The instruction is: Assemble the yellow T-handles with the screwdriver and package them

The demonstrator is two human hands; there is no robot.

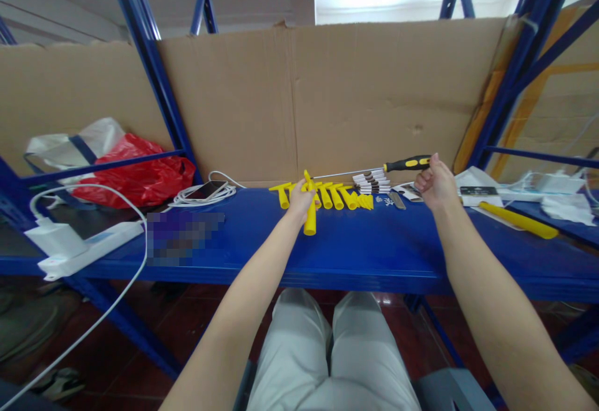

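Note:
My left hand [302,199] is closed round a yellow plastic piece [309,221] with a tube-like lower end, held over the blue shelf. In my right hand [436,183] is the end of a black and yellow screwdriver handle [408,163]. The screwdriver's long shaft points left, its tip at the upper part of the held yellow piece; whether it touches is too small to tell. Behind my left hand lies a row of similar yellow pieces [337,198]. Small yellow parts [365,201], a stack of white and brown items [372,182] and tiny metal bits [389,201] are to their right.
A power strip [100,249] with a white cable, a phone [206,190] on a coiled cable and a red bag [135,171] stand left. A yellow rod [519,220] lies right. Cardboard [350,99] closes off the back between blue posts.

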